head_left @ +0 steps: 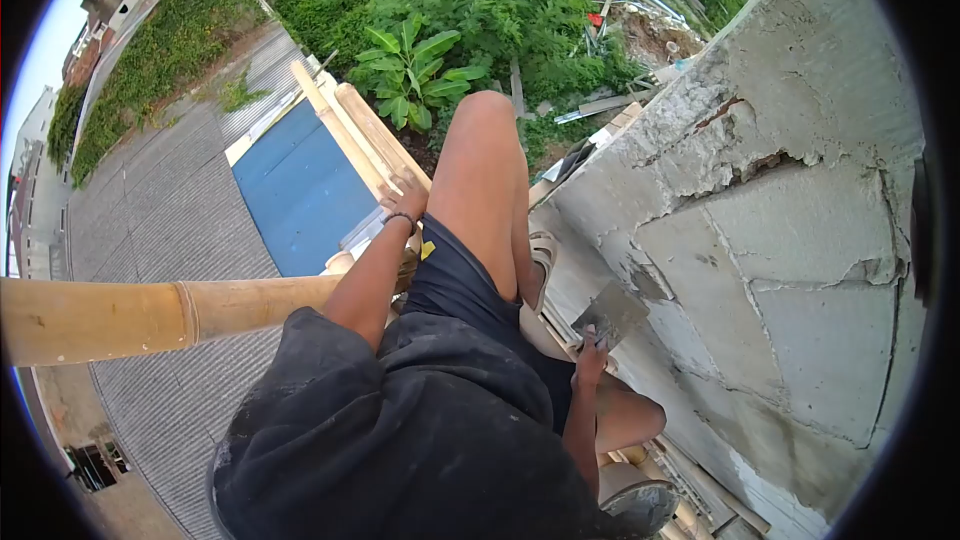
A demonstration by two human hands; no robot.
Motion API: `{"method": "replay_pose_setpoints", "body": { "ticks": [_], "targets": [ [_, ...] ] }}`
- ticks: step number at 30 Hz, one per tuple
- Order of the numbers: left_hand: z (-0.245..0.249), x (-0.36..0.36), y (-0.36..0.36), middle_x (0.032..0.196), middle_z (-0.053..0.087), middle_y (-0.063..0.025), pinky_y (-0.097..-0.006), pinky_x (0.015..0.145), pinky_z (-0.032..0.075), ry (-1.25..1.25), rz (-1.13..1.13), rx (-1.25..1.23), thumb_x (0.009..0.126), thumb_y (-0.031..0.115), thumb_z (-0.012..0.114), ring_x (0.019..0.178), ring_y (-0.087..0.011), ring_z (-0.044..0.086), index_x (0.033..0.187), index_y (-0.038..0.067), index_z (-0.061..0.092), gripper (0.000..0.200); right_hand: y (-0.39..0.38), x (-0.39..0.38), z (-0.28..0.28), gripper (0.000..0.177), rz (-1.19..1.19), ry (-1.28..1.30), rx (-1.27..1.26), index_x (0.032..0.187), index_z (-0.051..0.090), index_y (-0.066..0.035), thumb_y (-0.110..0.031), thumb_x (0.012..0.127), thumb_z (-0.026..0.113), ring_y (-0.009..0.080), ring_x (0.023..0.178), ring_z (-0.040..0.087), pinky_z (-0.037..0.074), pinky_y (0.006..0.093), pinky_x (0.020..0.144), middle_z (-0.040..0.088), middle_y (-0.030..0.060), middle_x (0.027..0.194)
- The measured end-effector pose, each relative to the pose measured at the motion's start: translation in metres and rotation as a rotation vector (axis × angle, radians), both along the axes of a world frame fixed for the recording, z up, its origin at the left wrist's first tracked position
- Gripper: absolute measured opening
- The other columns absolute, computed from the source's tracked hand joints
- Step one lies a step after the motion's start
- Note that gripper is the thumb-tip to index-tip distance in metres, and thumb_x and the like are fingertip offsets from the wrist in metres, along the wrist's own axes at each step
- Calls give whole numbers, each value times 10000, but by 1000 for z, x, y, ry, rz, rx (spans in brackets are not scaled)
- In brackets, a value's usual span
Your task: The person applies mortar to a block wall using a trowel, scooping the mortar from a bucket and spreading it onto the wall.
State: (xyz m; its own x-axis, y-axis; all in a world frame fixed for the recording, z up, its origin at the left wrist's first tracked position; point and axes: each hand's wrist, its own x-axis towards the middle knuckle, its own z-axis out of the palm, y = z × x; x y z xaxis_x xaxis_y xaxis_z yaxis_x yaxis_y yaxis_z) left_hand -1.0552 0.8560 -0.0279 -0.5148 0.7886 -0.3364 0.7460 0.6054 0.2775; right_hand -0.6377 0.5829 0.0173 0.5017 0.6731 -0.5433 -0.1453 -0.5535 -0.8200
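My right hand (592, 358) is closed around the handle of a flat plastering trowel (613, 314). The trowel's grey rectangular blade lies close to the rough concrete block wall (690, 340) on my right. My left hand (404, 202), with a dark bracelet at the wrist, grips a split bamboo pole (345, 132) beside my thigh. Just below that hand is a clear plastic piece (365, 232). I sit with one knee raised, and a sandal (541, 265) shows on my foot near the wall's base.
A thick bamboo pole (120, 320) runs in from the left. Past the bamboo lie a blue panel (300, 185) and a corrugated roof (170, 210), lower down. Green plants (420, 65) grow far below in front. More bamboo (640, 460) and a bucket-like rim (645, 505) are at lower right.
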Motion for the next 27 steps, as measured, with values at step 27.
{"method": "replay_pose_setpoints", "body": {
  "ticks": [27],
  "targets": [
    [40,11,-9,1594,-2,-172,-734,1066,34,115,5,18,792,723,533,1333,-662,-68,1540,332,62,966,54,-97,-40,675,205,-830,-509,1269,528,54,-530,950,417,405,1089,584,442,476,950,599,271,1188]
  ]
}}
